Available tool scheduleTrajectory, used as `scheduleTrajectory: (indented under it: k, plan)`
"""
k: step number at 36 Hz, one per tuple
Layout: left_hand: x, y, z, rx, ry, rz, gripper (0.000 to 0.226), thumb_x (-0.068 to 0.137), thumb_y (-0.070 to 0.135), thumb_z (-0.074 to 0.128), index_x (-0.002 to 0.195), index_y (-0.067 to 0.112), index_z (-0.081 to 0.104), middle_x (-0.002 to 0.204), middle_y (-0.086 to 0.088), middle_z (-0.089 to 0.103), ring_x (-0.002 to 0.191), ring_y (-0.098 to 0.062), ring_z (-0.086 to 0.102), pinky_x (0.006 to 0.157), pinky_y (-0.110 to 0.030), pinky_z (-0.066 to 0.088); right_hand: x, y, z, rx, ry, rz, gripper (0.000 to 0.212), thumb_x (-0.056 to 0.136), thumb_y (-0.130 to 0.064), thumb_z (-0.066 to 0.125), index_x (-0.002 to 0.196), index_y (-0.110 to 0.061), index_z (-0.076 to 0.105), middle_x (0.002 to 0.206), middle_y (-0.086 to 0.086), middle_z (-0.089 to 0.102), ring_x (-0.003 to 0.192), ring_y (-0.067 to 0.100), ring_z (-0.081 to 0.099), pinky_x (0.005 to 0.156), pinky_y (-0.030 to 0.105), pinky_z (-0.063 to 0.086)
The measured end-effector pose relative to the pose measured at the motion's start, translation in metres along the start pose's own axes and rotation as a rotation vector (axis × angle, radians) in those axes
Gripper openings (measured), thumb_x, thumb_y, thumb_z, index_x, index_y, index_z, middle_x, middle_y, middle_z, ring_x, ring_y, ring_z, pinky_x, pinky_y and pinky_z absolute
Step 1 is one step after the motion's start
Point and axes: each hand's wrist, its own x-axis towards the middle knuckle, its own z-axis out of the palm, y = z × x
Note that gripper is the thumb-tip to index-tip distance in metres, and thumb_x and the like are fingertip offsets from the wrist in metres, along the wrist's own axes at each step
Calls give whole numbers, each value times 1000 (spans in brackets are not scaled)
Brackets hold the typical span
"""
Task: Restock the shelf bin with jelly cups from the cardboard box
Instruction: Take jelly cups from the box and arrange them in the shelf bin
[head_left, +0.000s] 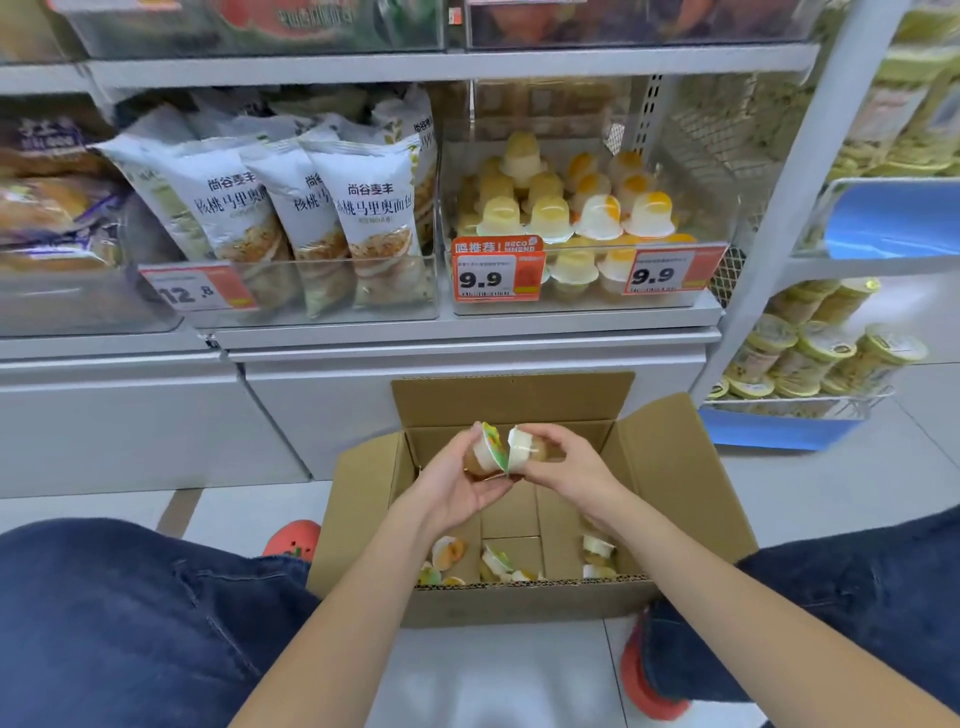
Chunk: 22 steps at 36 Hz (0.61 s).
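Gripping one domed plastic jelly cup each, both hands (511, 467), above corrugated cardboard box (675, 467)

The cardboard box (670, 467) stood open on the floor below the shelf, its flaps spread out, and a few loose jelly cups (498, 564) lay on its bottom near the front wall. Two jelly cups were held above the box, one (485, 452) with a green lid and one (527, 447) with a white lid, their lid edges touching. The clear shelf bin (582, 304) was already quite full of yellow and orange cups (571, 208), piled dome-up
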Motion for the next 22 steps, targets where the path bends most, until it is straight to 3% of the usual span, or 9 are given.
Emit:
scheduleTrajectory:
  k: [2, 6, 9, 15, 18, 22]
  plan:
    - [1, 3, 4, -9, -25, 14, 37, 96, 26, 53, 125, 4, 51, 109, -20, 61, 95, -32, 63, 79, -36, 58, 5, -5, -5, 0, -27, -38, 44, 76, -5, 74, 116, -20, 64, 115, -4, 63, 109, 12, 58, 101, 38, 46]
    - [5, 13, 15, 38, -91, -12, 36, 98, 22, 49, 127, 1, 51, 119, -21, 58, 110, -35, 58, 90, -39, 52, 18, -17, -15, -8, -163, -91, 42, 79, -4, 72, 116, -23, 64, 118, 1, 60, 110, 23, 59, 90, 39, 54]
    - [6, 25, 20, 27, -156, -2, 36, 95, 20, 53, 126, 2, 53, 124, -20, 57, 115, -33, 55, 95, -39, 49, 26, -29, -26, -22, -236, -128, 45, 81, -4, 71, 121, -22, 60, 121, 3, 59, 110, 21, 58, 86, 31, 56]
    - [2, 54, 31, 159, -280, 10, 32, 77, 5, 62, 108, -1, 59, 94, -15, 71, 83, -20, 71, 74, -26, 58, 38, -48, -46, -10, -359, -164, 62, 74, -1, 79, 127, -19, 54, 122, 1, 60, 109, 11, 61, 86, 22, 52]
    - [2, 70, 40, 205, -259, 2, 38, 72, 11, 66, 108, 2, 58, 90, -13, 71, 78, -19, 71, 71, -25, 59, 48, -57, -45, -65, -321, -217, 63, 70, -7, 83, 124, -24, 56, 120, -1, 60, 107, 12, 61, 88, 26, 53]
    - [-3, 91, 41, 223, -263, -22, 29, 73, 12, 65, 100, 3, 62, 88, -13, 72, 75, -18, 71, 69, -25, 59, 56, -70, -38, -66, -287, -248, 62, 70, -12, 84, 124, -27, 57, 117, -3, 62, 102, 14, 62, 87, 25, 53]
